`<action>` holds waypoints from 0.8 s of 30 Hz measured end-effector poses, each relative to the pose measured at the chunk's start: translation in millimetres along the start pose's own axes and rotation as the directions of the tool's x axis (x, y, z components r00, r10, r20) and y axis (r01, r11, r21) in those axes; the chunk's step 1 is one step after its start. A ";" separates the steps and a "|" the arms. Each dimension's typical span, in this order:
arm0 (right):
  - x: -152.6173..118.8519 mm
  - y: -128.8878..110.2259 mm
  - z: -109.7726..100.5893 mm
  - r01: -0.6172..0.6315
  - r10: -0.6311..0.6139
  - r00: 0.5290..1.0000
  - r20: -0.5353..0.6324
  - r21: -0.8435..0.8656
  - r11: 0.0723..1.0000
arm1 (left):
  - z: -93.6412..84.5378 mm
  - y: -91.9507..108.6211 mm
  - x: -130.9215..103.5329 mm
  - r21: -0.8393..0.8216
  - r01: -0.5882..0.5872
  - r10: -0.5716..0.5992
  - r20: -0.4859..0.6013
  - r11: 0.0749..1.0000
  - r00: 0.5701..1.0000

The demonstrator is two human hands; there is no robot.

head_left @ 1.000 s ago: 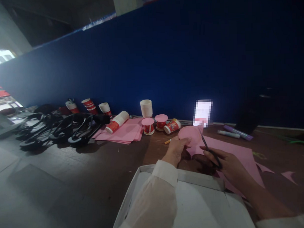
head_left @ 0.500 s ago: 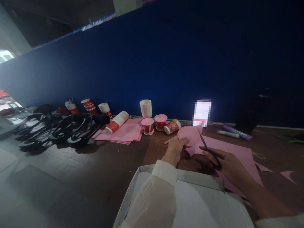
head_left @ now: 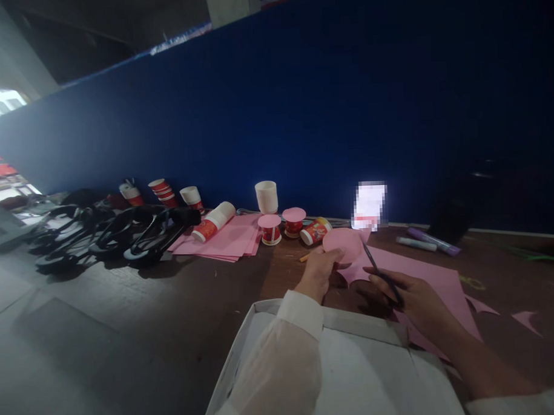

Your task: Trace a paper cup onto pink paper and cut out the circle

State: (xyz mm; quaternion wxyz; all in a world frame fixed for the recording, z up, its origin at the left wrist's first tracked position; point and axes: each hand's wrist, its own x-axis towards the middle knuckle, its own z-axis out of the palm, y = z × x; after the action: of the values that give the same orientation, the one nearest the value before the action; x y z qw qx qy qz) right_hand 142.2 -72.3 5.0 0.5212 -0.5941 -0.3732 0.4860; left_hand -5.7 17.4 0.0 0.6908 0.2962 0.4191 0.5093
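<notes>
My left hand point(head_left: 319, 268) pinches a rounded piece of pink paper point(head_left: 344, 244) between thumb and fingers. In my right hand point(head_left: 409, 293) is a pair of dark scissors point(head_left: 383, 276), its blades at the paper's right edge, where a small pointed flap sticks up. Beneath both hands lies a larger pink sheet point(head_left: 436, 277) with a curved cut in its edge. Two red paper cups topped with pink discs, one point(head_left: 270, 231) left of the other point(head_left: 294, 222), stand behind my left hand. A printed red cup point(head_left: 317, 231) lies on its side close by.
A white box point(head_left: 368, 368) sits in front of me. Pink sheets point(head_left: 230, 242) lie left under toppled cups point(head_left: 214, 222), near black headsets point(head_left: 155, 236). A lit screen point(head_left: 369, 204) leans on the blue partition point(head_left: 278, 110). Markers point(head_left: 432, 241) and paper scraps point(head_left: 526, 321) are at right.
The scissors' blades look closer together at the paper's right edge. The pink piece has tilted very slightly in my left hand; the other things stay where they were.
</notes>
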 end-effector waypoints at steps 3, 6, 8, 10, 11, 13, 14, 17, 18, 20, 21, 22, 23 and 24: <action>-1.7 -1.8 2.1 -0.039 0.039 0.999 0.006 0.032 0.999 | -0.2 -1.2 1.1 -0.008 -0.003 0.003 0.000 1.000 1.000; -4.5 -5.4 4.8 -0.045 0.045 0.999 0.005 0.034 0.998 | -0.5 -1.9 2.1 -0.011 -0.003 0.003 -0.009 1.000 1.000; -5.6 -7.6 5.8 -0.049 0.049 0.999 0.009 0.052 0.997 | -0.6 -1.6 2.2 -0.014 -0.003 0.002 -0.007 1.000 1.000; -5.7 -8.9 6.1 -0.068 0.067 0.998 0.014 0.072 0.995 | -0.6 -1.0 2.0 -0.024 -0.001 0.001 -0.004 1.000 1.000; -5.4 -9.1 6.0 -0.073 0.073 0.997 0.013 0.076 0.994 | -0.6 -0.9 2.0 -0.028 0.006 -0.006 -0.005 1.000 1.000; -4.3 -8.3 5.1 -0.071 0.070 0.998 0.005 0.057 0.996 | -0.7 -2.0 2.3 -0.045 0.016 -0.017 -0.013 0.999 1.000; -3.4 -7.2 4.4 -0.065 0.065 0.998 0.006 0.039 0.997 | -0.6 -3.1 2.7 -0.062 0.021 -0.022 -0.016 0.998 1.000; -0.2 -2.6 1.9 -0.042 0.042 0.999 0.010 -0.011 0.999 | 0.1 -8.8 3.9 -0.145 0.047 -0.051 -0.029 0.988 0.998; 0.9 -1.1 1.3 -0.035 0.036 0.999 0.011 -0.021 0.999 | 0.6 -11.0 4.3 -0.172 0.059 -0.065 -0.030 0.983 0.997; 2.3 0.8 0.7 -0.030 0.031 0.999 0.019 -0.052 0.998 | 1.3 -14.9 5.1 -0.204 0.080 -0.087 -0.025 0.976 0.996; 2.7 1.1 0.8 -0.033 0.035 0.999 0.026 -0.072 0.997 | 1.5 -16.5 5.6 -0.210 0.081 -0.087 -0.022 0.974 0.996; 2.7 1.1 1.1 -0.045 0.048 0.998 0.030 -0.093 0.995 | 1.4 -17.8 6.3 -0.210 0.072 -0.078 -0.022 0.975 0.997; 2.5 0.9 1.6 -0.056 0.060 0.998 0.028 -0.109 0.992 | 1.0 -18.9 7.1 -0.201 0.055 -0.063 -0.034 0.978 0.997; 2.2 0.8 2.1 -0.068 0.071 0.997 0.027 -0.117 0.991 | 0.4 -19.7 8.1 -0.183 0.036 -0.046 -0.053 0.983 0.998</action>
State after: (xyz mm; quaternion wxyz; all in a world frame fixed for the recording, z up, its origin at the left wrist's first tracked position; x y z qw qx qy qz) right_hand 140.7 -69.8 3.8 0.4627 -0.6285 -0.3879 0.4904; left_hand 4.6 19.0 -18.5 0.7132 0.2087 0.3964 0.5391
